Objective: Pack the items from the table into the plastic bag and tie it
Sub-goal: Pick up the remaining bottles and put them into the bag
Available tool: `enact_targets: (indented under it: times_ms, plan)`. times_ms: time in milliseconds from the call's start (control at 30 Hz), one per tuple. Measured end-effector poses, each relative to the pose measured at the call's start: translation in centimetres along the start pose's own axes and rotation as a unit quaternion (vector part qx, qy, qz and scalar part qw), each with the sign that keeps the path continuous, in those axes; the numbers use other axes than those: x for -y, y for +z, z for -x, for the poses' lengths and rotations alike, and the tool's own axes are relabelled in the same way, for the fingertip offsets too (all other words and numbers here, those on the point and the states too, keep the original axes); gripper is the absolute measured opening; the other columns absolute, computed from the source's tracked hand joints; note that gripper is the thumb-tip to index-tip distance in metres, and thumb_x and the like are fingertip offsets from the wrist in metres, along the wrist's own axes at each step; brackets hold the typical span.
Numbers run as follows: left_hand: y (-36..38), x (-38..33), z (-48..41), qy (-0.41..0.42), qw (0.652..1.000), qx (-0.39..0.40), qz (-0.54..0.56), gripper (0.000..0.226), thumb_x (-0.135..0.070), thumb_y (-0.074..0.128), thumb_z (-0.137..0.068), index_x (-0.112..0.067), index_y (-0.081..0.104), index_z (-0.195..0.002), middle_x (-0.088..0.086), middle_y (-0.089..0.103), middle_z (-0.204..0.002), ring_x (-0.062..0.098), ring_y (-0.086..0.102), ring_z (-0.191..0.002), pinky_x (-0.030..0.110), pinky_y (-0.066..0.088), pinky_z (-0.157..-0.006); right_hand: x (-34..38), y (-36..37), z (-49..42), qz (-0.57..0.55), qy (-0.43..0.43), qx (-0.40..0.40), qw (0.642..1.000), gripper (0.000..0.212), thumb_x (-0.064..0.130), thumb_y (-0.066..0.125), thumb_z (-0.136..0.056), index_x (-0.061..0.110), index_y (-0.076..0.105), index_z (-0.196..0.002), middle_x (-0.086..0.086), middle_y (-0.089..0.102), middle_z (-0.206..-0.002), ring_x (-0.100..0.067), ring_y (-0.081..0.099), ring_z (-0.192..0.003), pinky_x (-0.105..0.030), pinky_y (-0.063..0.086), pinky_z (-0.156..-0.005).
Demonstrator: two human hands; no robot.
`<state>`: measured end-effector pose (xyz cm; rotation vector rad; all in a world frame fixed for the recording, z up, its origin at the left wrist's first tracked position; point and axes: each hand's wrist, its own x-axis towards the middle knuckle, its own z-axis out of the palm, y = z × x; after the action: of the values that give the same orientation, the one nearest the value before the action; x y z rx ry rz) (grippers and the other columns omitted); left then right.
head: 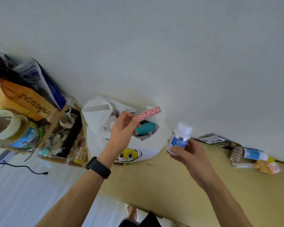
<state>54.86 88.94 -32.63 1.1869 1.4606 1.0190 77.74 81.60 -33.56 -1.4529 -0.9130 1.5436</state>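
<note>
The white plastic bag (121, 141) stands open-mouthed on the table (179, 177) by the wall. Right above the opening, the left hand (123, 128) pinches a pink spotted strip (147, 114), its long axis slanting up and right. The right hand (185, 153), just right of the bag, grips a white bottle (179, 138) upright. More items (254, 158) lie well to the right.

Two hands (121, 128) (187, 154), two white bottles (180, 136) (254, 154), one plastic bag (98, 128), one pink stick (147, 114).
</note>
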Motion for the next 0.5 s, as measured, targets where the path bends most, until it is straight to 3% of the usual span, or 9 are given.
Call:
enact_targets:
  times_ms: [67,133,233,300,367,500]
  plan:
    - [-2.4,-0.4,-2.4,0.013,0.995,-0.024,-0.095,0.011,-0.027,0.057,-0.097,-0.016,0.055,-0.096,-0.002,0.067,-0.077,0.013,0.059,-0.062,0.022,0.047,-0.053,1.4,2.7,-0.9,0.005,-0.001,-0.018,1.0,0.045,0.031,0.079,-0.073,0.017,0.067,-0.115,-0.007,0.074,-0.107,-0.025,0.073,-0.095,-0.038,0.057,-0.083]
    - [-4.5,-0.3,-4.6,0.045,0.965,-0.026,-0.258,0.014,-0.032,0.053,-0.096,-0.018,0.051,-0.095,-0.002,0.064,-0.073,0.014,0.059,-0.063,0.029,0.048,-0.054,2.5,5.2,-1.8,0.043,0.002,-0.037,0.998,0.032,0.026,0.076,-0.083,0.016,0.068,-0.112,-0.007,0.074,-0.102,-0.021,0.074,-0.087,-0.036,0.059,-0.079]
    - [-6.6,0.5,-7.7,0.067,0.905,0.052,-0.418,0.013,-0.031,0.045,-0.096,-0.019,0.045,-0.096,0.002,0.057,-0.067,0.026,0.058,-0.066,0.037,0.049,-0.059,3.6,8.3,-3.9,0.151,0.031,-0.053,0.987,0.022,0.031,0.071,-0.083,0.023,0.068,-0.104,0.0,0.075,-0.089,-0.014,0.073,-0.08,-0.039,0.06,-0.081]
    - [-7.2,1.4,-9.0,0.074,0.868,0.108,-0.478,0.016,-0.03,0.04,-0.098,-0.015,0.043,-0.101,0.004,0.053,-0.067,0.032,0.057,-0.068,0.036,0.043,-0.056,4.0,10.0,-5.7,0.26,0.058,-0.041,0.963,0.026,0.043,0.067,-0.079,0.027,0.065,-0.099,0.003,0.074,-0.083,-0.015,0.072,-0.079,-0.038,0.059,-0.078]
    - [-7.4,2.2,-9.5,0.082,0.838,0.151,-0.519,0.02,-0.03,0.037,-0.101,-0.012,0.041,-0.108,0.008,0.059,-0.075,0.036,0.059,-0.073,0.035,0.04,-0.058,4.0,11.4,-7.6,0.382,0.082,-0.031,0.92,0.03,0.048,0.061,-0.082,0.023,0.059,-0.099,0.001,0.07,-0.082,-0.015,0.066,-0.075,-0.031,0.052,-0.065]
    - [-8.2,3.3,-10.2,0.108,0.751,0.224,-0.611,0.034,-0.03,0.042,-0.099,-0.009,0.037,-0.125,0.013,0.067,-0.099,0.036,0.064,-0.085,0.037,0.044,-0.062,4.4,14.0,-10.8,0.499,0.077,-0.025,0.863,0.03,0.048,0.055,-0.087,0.018,0.052,-0.087,0.001,0.059,-0.073,-0.014,0.055,-0.063,-0.028,0.04,-0.053]
